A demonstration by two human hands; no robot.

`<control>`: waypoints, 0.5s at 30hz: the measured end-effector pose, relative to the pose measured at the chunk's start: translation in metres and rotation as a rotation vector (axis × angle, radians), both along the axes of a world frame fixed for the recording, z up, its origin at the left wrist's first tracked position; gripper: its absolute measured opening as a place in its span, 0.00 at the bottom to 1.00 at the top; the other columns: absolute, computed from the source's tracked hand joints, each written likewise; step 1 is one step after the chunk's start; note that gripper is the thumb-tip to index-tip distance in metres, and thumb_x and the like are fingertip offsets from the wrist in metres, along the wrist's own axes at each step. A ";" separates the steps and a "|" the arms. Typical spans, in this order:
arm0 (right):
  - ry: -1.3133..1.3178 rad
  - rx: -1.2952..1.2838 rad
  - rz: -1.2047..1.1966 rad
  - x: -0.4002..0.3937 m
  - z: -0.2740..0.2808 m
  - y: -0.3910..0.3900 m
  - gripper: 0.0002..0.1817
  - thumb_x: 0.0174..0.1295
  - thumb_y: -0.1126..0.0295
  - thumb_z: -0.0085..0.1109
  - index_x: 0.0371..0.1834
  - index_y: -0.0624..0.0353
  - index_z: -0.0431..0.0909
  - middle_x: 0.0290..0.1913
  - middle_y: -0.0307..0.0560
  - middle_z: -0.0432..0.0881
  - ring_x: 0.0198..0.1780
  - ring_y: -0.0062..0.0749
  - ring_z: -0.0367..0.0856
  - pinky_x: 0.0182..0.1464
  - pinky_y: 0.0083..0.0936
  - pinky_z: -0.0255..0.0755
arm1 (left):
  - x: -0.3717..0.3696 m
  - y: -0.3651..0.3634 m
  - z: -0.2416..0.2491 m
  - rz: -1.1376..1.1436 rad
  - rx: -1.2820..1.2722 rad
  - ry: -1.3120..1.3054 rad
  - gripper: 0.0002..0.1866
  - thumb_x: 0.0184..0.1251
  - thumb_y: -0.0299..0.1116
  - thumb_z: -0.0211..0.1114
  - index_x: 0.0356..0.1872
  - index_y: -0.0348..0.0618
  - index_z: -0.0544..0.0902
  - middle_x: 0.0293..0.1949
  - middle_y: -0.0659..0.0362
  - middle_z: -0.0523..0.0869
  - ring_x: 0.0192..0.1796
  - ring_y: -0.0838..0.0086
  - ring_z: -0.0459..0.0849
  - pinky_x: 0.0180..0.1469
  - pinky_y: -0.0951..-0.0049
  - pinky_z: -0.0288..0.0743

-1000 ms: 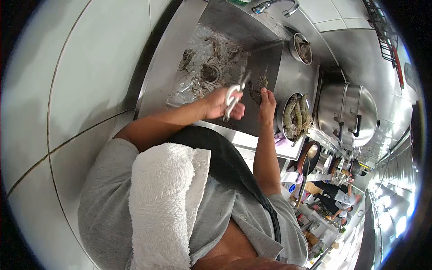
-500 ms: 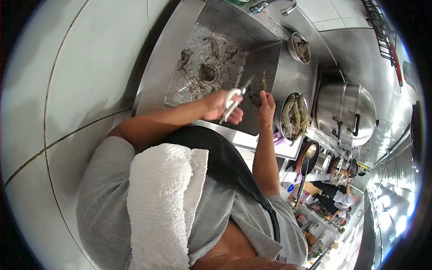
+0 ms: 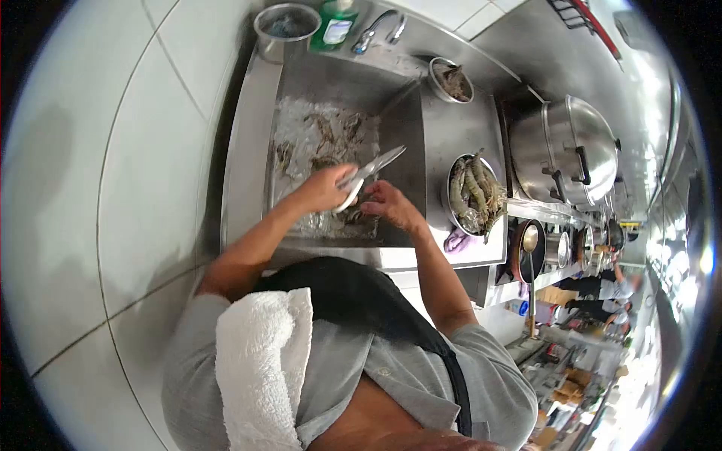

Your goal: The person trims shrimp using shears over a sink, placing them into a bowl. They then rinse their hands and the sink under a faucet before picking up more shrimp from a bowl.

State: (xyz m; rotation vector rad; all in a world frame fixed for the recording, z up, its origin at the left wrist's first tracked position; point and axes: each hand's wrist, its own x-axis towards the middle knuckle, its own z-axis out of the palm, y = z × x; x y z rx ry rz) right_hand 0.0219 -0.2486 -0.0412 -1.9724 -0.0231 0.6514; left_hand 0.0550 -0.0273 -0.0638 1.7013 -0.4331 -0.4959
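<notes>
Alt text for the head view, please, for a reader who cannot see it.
Over a steel sink, the person's left hand grips white-handled kitchen scissors while the right hand holds a small prawn, mostly hidden. A round metal bowl of raw grey prawns stands on the counter beside the sink, near a large lidded steel pot.

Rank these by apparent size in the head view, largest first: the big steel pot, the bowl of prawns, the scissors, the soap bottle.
1. big steel pot
2. bowl of prawns
3. scissors
4. soap bottle, partly cut off by the frame and farther away, so its place is unsure.
</notes>
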 end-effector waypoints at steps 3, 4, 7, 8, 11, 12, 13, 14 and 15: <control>0.053 0.160 -0.071 0.004 -0.025 0.000 0.24 0.57 0.53 0.66 0.43 0.62 0.74 0.39 0.39 0.75 0.43 0.22 0.71 0.48 0.22 0.65 | -0.009 0.003 -0.021 -0.066 -0.190 0.314 0.34 0.53 0.32 0.74 0.61 0.37 0.70 0.47 0.54 0.83 0.48 0.74 0.81 0.50 0.73 0.73; 0.060 0.223 -0.100 0.004 -0.030 0.002 0.24 0.57 0.50 0.66 0.41 0.61 0.74 0.38 0.38 0.75 0.42 0.22 0.70 0.47 0.21 0.65 | -0.013 0.003 -0.024 -0.082 -0.244 0.430 0.33 0.53 0.31 0.73 0.61 0.38 0.71 0.46 0.55 0.83 0.48 0.75 0.81 0.49 0.74 0.73; 0.035 0.216 -0.165 -0.003 -0.041 0.018 0.26 0.59 0.45 0.61 0.39 0.61 0.75 0.36 0.36 0.75 0.41 0.20 0.69 0.46 0.20 0.63 | -0.032 -0.009 -0.028 0.061 -0.364 0.483 0.31 0.51 0.28 0.74 0.58 0.38 0.73 0.38 0.60 0.83 0.39 0.80 0.80 0.40 0.78 0.72; 0.047 0.285 -0.233 -0.007 -0.047 0.024 0.24 0.62 0.46 0.58 0.39 0.61 0.76 0.34 0.35 0.75 0.40 0.19 0.68 0.44 0.19 0.63 | -0.036 -0.011 -0.025 0.141 -0.377 0.538 0.30 0.52 0.28 0.73 0.58 0.38 0.73 0.37 0.61 0.82 0.37 0.78 0.80 0.40 0.78 0.72; 0.195 0.395 -0.503 -0.018 -0.044 0.032 0.23 0.62 0.50 0.59 0.40 0.63 0.78 0.32 0.40 0.78 0.33 0.23 0.75 0.36 0.23 0.72 | -0.034 -0.014 -0.046 0.381 -0.347 0.467 0.29 0.53 0.30 0.73 0.57 0.37 0.73 0.36 0.61 0.82 0.36 0.78 0.80 0.38 0.78 0.72; 0.191 0.386 -0.449 -0.023 -0.049 0.027 0.20 0.63 0.53 0.59 0.41 0.62 0.78 0.32 0.39 0.78 0.34 0.23 0.75 0.35 0.24 0.73 | -0.033 -0.012 -0.040 0.447 -0.303 0.469 0.28 0.54 0.31 0.72 0.56 0.36 0.73 0.36 0.60 0.82 0.36 0.77 0.81 0.38 0.77 0.73; 0.188 0.376 -0.390 -0.026 -0.056 0.021 0.17 0.63 0.57 0.59 0.41 0.61 0.78 0.31 0.37 0.77 0.34 0.23 0.76 0.34 0.25 0.74 | -0.032 -0.011 -0.042 0.466 -0.283 0.380 0.28 0.54 0.29 0.71 0.56 0.35 0.72 0.36 0.60 0.82 0.36 0.77 0.81 0.37 0.77 0.73; 0.185 0.365 -0.325 -0.029 -0.064 0.017 0.14 0.64 0.60 0.58 0.41 0.60 0.78 0.31 0.36 0.77 0.34 0.23 0.76 0.33 0.26 0.74 | -0.033 -0.011 -0.043 0.478 -0.293 0.389 0.28 0.55 0.28 0.71 0.57 0.34 0.72 0.36 0.60 0.82 0.36 0.78 0.81 0.37 0.77 0.73; 0.205 0.419 -0.373 -0.032 -0.068 0.018 0.12 0.63 0.62 0.58 0.41 0.60 0.78 0.30 0.36 0.77 0.33 0.23 0.76 0.33 0.26 0.75 | -0.033 -0.011 -0.034 0.493 -0.304 0.398 0.28 0.55 0.28 0.70 0.57 0.34 0.72 0.36 0.60 0.82 0.37 0.78 0.81 0.37 0.77 0.74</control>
